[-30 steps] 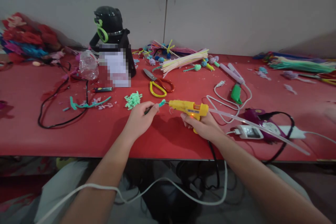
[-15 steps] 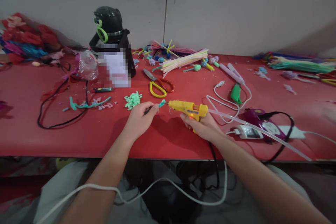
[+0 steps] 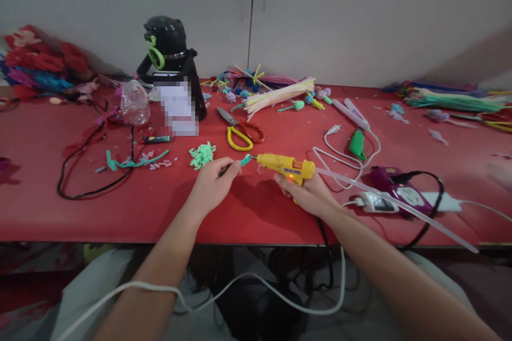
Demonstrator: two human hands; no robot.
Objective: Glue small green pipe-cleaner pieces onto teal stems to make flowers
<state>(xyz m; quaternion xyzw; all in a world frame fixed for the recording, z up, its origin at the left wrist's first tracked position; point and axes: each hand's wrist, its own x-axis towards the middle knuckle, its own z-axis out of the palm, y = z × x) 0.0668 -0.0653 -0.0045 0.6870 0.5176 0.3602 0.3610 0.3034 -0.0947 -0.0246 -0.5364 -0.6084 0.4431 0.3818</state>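
Observation:
My left hand (image 3: 217, 181) pinches a small teal piece of pipe cleaner (image 3: 245, 160), whose tip sticks out past the thumb. A yellow hot glue gun (image 3: 286, 165) is gripped in my right hand (image 3: 308, 190), its nozzle at the teal piece; whether they touch I cannot tell. An orange light glows on the gun, and a long clear glue stick (image 3: 384, 192) runs out of its back. Beyond my left hand lies a pile of cut mint-green pipe cleaner pieces (image 3: 202, 155). Scissors (image 3: 241, 133) with one yellow and one red handle rest behind.
A black bottle (image 3: 166, 37) stands at the back left, a phone (image 3: 178, 104) leaning on it. A purple power strip (image 3: 400, 192), a pink straightener (image 3: 352, 113) and cords lie at right. Pale pipe cleaners (image 3: 280, 97) lie behind. A white cable (image 3: 240, 277) crosses my lap.
Both hands, the teal piece and the glue gun stay almost where they were. The view has shifted slightly, so the table's things sit a little lower.

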